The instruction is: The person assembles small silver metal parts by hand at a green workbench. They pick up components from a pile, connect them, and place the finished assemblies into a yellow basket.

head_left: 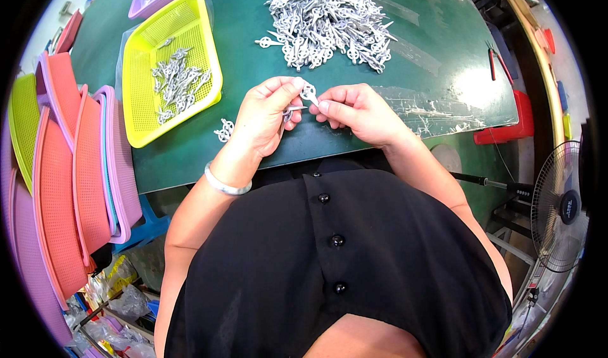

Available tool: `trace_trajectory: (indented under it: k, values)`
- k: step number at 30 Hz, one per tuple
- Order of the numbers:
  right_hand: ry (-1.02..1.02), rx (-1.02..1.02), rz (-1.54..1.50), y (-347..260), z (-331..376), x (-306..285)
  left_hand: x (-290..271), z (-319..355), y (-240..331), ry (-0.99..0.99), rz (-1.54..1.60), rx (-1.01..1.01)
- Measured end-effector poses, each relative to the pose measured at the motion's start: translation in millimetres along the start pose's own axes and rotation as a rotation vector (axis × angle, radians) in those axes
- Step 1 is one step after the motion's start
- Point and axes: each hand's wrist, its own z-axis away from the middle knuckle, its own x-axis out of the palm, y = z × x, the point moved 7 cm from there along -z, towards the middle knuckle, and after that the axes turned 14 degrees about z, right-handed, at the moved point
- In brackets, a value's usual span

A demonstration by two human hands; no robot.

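Head view: both hands meet above the green tabletop, left hand and right hand each with grip pinched on one small white plastic piece; yellow basket lies left.

A basket holding metal pieces sat left of the hands; a heap of metal pieces lay beyond them on the table.

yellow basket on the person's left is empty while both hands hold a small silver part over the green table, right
Not quite. The yellow basket is not empty: the head view shows a loose scatter of small silver parts lying in it. The rest stands: the left hand and right hand hold a small silver part between them over the green table.
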Motion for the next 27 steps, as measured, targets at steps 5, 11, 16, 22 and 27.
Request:
trace_trajectory:
  k: [5, 11, 16, 22, 27]
  values:
    - [-0.027, 0.036, -0.066, 2.8, 0.3, 3.2, 1.1, 1.0, 0.9, -0.004, -0.007, -0.004]
    - [0.024, 0.050, -0.083, 2.9, 0.0, 1.8, 1.9, 1.9, 3.1, -0.042, -0.037, 0.020]
    - [0.047, 0.043, -0.104, 3.1, -0.5, 2.3, 4.9, 6.0, 8.6, -0.034, -0.230, 0.135]
    - [0.074, 0.043, -0.069, 2.2, 0.2, 3.0, 9.2, 8.3, 13.4, -0.033, -0.364, 0.246]
    - [0.080, 0.043, -0.007, 3.3, 1.1, 2.6, 8.3, 9.3, 14.8, -0.018, -0.430, 0.279]
